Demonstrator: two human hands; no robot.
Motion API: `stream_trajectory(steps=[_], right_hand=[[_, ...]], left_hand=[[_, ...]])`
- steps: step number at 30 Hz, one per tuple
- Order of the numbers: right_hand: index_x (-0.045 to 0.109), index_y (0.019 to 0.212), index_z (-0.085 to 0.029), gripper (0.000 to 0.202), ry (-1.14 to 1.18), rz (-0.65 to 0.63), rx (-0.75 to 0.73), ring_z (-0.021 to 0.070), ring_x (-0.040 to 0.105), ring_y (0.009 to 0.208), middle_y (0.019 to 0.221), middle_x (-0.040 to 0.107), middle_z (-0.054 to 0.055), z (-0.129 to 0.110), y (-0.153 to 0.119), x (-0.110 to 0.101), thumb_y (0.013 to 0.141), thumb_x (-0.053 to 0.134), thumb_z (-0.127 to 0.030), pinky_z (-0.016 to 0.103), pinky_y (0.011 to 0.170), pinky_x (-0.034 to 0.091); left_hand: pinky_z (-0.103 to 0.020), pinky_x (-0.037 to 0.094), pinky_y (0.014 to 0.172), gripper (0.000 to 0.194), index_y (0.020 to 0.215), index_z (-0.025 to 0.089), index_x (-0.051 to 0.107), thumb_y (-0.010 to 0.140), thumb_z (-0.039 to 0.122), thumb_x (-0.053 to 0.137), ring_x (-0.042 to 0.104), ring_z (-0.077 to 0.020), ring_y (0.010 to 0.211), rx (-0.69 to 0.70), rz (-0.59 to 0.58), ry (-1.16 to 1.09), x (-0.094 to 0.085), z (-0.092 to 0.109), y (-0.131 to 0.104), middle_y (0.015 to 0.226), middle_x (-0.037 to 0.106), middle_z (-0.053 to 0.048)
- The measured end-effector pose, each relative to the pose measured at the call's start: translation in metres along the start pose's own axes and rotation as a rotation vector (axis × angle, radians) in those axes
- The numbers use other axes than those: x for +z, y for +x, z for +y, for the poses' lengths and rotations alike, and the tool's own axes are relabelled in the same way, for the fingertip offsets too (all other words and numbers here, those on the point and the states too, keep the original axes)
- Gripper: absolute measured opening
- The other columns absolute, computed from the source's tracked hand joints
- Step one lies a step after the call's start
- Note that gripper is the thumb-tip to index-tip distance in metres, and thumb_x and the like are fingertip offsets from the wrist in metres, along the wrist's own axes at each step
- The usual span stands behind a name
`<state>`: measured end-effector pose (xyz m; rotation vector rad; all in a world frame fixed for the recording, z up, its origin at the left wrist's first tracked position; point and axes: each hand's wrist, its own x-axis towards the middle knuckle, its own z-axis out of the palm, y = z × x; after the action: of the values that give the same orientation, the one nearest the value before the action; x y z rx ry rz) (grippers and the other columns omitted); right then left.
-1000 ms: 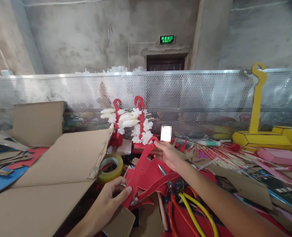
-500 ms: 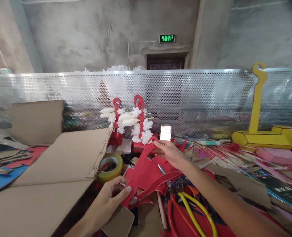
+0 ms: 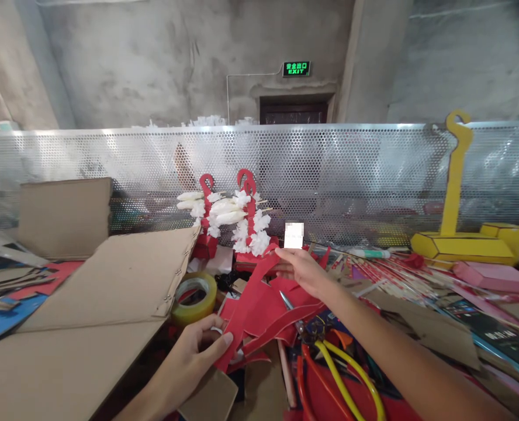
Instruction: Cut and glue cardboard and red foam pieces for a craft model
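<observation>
A long flat red strip (image 3: 249, 295), curved at its top end, slants between my two hands. My left hand (image 3: 200, 345) pinches its lower end between thumb and fingers. At the upper end, the thumb and fingers of my right hand (image 3: 301, 270) close on the curved part. Beneath the strip lie more cut red pieces (image 3: 281, 324), some long and narrow. Right of these rests a pair of pliers (image 3: 314, 330) with red and yellow handles. A roll of clear yellowish tape (image 3: 213, 295) sits by my left hand.
Brown cardboard sheets (image 3: 110, 278) cover the left side. Red hooked stands (image 3: 251, 219) with white flowers stand ahead, before a perforated metal panel (image 3: 307, 175). Thin sticks (image 3: 400, 278), a pink box (image 3: 494, 276) and a yellow hooked stand (image 3: 455, 187) are at right.
The view has shifted very slightly. Both hands keep their hold on the red strip, almost unmoved.
</observation>
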<state>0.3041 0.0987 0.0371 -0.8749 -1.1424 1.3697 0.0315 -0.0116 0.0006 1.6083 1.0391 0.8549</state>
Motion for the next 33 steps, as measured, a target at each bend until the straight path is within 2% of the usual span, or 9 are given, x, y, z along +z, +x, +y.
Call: stream_trajectory(steps=[7, 11, 14, 19, 24, 29, 33], right_hand=[[0.075, 0.084, -0.016, 0.015, -0.071, 0.05, -0.024, 0.0135, 0.071, 0.069, 0.083, 0.079, 0.007, -0.006, -0.001, -0.009, 0.085, 0.076, -0.031, 0.021, 0.061, 0.055], [0.076, 0.084, -0.017, 0.022, -0.106, 0.044, -0.05, 0.0134, 0.068, 0.068, 0.081, 0.077, 0.005, -0.007, -0.002, -0.01, 0.081, 0.079, -0.038, 0.021, 0.06, 0.052], [0.077, 0.085, -0.017, 0.021, -0.168, 0.038, -0.072, 0.0127, 0.065, 0.068, 0.082, 0.076, 0.004, -0.007, -0.003, -0.01, 0.078, 0.081, -0.036, 0.021, 0.059, 0.051], [0.078, 0.081, -0.017, 0.016, -0.217, 0.054, -0.05, 0.0127, 0.064, 0.072, 0.088, 0.077, 0.006, -0.007, -0.004, -0.005, 0.08, 0.077, -0.033, 0.018, 0.055, 0.047], [0.077, 0.08, -0.017, 0.015, -0.238, 0.07, -0.044, 0.0133, 0.065, 0.077, 0.088, 0.076, 0.006, -0.008, -0.005, -0.002, 0.082, 0.076, -0.032, 0.018, 0.057, 0.047], [0.075, 0.087, -0.018, 0.017, -0.26, 0.056, 0.012, 0.0131, 0.066, 0.077, 0.088, 0.076, 0.004, -0.006, -0.006, -0.002, 0.079, 0.082, -0.031, 0.021, 0.062, 0.051], [0.075, 0.087, -0.017, 0.016, -0.288, 0.084, 0.016, 0.0121, 0.064, 0.074, 0.086, 0.075, 0.004, -0.004, -0.006, -0.003, 0.082, 0.08, -0.031, 0.021, 0.062, 0.05]], left_hand=[[-0.027, 0.043, 0.068, 0.045, 0.09, 0.019, 0.061, 0.086, 0.063, 0.068, 0.068, -0.0219, 0.078, -0.004, -0.005, 0.032, 0.0, -0.005, 0.0, 0.08, 0.075, -0.004], [-0.026, 0.04, 0.065, 0.047, 0.09, 0.019, 0.06, 0.087, 0.066, 0.066, 0.064, -0.02, 0.073, 0.001, 0.015, 0.113, -0.001, -0.007, 0.0, 0.077, 0.072, -0.003], [-0.026, 0.038, 0.064, 0.046, 0.092, 0.019, 0.061, 0.088, 0.064, 0.064, 0.059, -0.0185, 0.072, 0.018, 0.033, 0.163, -0.003, -0.011, 0.0, 0.076, 0.069, -0.002], [-0.026, 0.035, 0.063, 0.041, 0.095, 0.019, 0.061, 0.093, 0.06, 0.06, 0.05, -0.0153, 0.067, 0.035, -0.009, 0.202, -0.003, -0.014, 0.001, 0.072, 0.061, 0.001], [-0.026, 0.031, 0.061, 0.041, 0.09, 0.019, 0.058, 0.094, 0.06, 0.058, 0.043, -0.0139, 0.066, 0.031, -0.034, 0.212, -0.002, -0.01, -0.001, 0.07, 0.053, 0.003], [-0.027, 0.032, 0.063, 0.041, 0.09, 0.019, 0.058, 0.094, 0.059, 0.058, 0.043, -0.0143, 0.067, 0.029, -0.045, 0.215, -0.002, -0.01, -0.001, 0.073, 0.053, 0.003], [-0.027, 0.032, 0.062, 0.042, 0.091, 0.019, 0.058, 0.093, 0.061, 0.058, 0.043, -0.0142, 0.066, 0.022, -0.042, 0.228, -0.003, -0.01, -0.001, 0.071, 0.053, 0.003]])
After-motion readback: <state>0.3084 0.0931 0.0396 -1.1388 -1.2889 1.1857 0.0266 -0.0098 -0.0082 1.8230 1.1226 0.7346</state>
